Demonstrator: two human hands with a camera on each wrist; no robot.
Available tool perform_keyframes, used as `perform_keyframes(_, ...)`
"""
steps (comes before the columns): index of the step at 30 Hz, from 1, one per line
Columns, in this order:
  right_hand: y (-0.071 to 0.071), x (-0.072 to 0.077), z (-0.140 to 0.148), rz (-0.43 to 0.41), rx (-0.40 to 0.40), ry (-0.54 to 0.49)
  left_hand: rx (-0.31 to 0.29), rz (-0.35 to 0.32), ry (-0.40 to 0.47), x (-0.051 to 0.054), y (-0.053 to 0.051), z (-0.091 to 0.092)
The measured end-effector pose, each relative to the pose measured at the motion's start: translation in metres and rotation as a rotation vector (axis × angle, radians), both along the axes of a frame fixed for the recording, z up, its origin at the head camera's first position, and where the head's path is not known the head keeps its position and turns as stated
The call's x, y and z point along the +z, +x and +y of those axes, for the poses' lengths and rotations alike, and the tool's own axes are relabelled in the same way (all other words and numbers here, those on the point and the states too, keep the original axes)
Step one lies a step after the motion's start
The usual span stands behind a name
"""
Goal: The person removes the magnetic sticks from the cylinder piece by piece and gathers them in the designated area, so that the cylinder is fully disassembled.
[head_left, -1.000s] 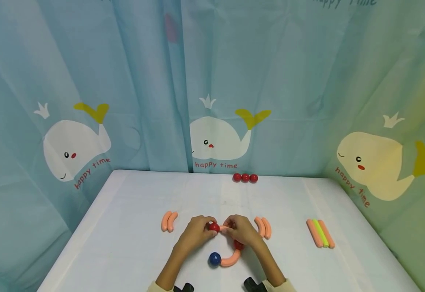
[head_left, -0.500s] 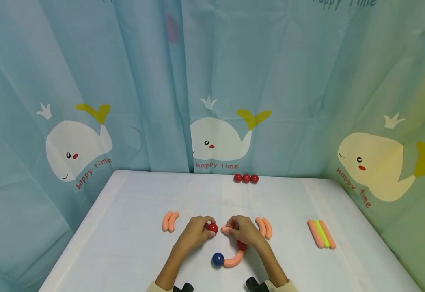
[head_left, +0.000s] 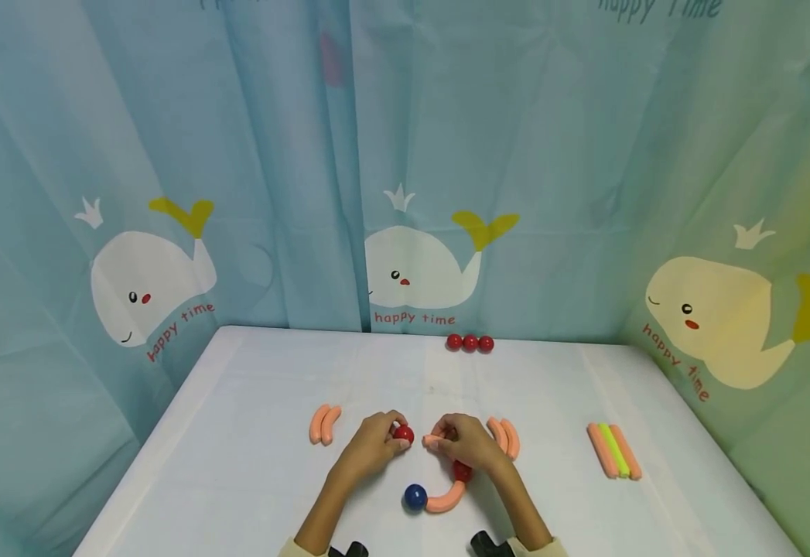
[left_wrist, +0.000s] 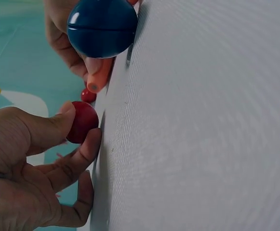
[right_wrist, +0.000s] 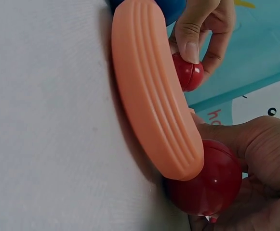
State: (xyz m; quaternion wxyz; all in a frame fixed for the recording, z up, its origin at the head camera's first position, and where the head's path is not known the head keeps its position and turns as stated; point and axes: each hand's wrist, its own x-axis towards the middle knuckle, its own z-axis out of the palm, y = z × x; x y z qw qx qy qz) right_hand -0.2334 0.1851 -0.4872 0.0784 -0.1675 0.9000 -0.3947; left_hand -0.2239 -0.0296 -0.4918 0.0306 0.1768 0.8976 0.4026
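My left hand [head_left: 368, 446] pinches a red ball [head_left: 403, 436] between thumb and fingers, just above the white table. Across a small gap, my right hand [head_left: 466, 441] pinches a short orange rod [left_wrist: 97, 82], whose free end points toward that ball. Below the right hand, a blue ball [head_left: 415, 497] joins one end of a curved orange rod [right_wrist: 154, 86]. At that rod's other end sits a second red ball [right_wrist: 209, 180], partly behind the right hand. Whether the pinched rod touches this second ball is hidden by the fingers.
Two curved orange rods [head_left: 324, 425] lie left of the hands and two more [head_left: 504, 438] right of them. Farther right, a green straight rod [head_left: 616, 450] lies between two orange ones. Red balls [head_left: 470, 343] line the table's far edge, before a whale-print curtain [head_left: 293, 155].
One second ago the red ball in my left hand met the rod's end. The hands have since drawn slightly apart, leaving a gap. The blue ball and curved rod have shifted slightly right.
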Motion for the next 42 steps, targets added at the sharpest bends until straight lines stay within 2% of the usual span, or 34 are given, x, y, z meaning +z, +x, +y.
perform_keyframes(6,0.004,0.001,0.004,-0.006,0.021,-0.013,0.02,-0.044,0.036,-0.001,-0.004,0.001)
perform_keyframes(10,0.005,0.002,0.006,0.004,0.033,-0.01,0.054,-0.054,0.06,0.002,-0.016,0.004)
perform_keyframes(12,0.005,0.002,0.007,0.006,0.027,-0.007,0.077,-0.04,0.07,0.003,-0.026,0.008)
perform_keyframes(18,0.006,0.002,0.011,-0.021,-0.018,-0.003,0.124,-0.007,0.072,0.002,-0.064,0.03)
perform_keyframes(24,0.005,-0.001,0.009,-0.02,-0.024,-0.012,0.179,-0.04,0.113,0.002,-0.101,0.044)
perform_keyframes(26,0.004,0.0,0.007,-0.014,-0.024,-0.018,0.174,-0.053,0.13,0.002,-0.113,0.047)
perform_keyframes(31,0.003,0.0,0.004,0.019,-0.027,-0.035,0.111,-0.057,0.188,0.002,-0.14,0.053)
perform_keyframes(33,0.003,-0.001,0.003,0.028,-0.021,-0.044,0.101,-0.047,0.202,0.001,-0.149,0.054)
perform_keyframes(37,0.005,-0.002,0.002,0.021,-0.01,-0.053,0.122,-0.015,0.182,-0.003,-0.164,0.058)
perform_keyframes(42,0.007,-0.002,0.004,0.028,-0.029,-0.039,0.124,-0.007,0.208,-0.008,-0.177,0.066)
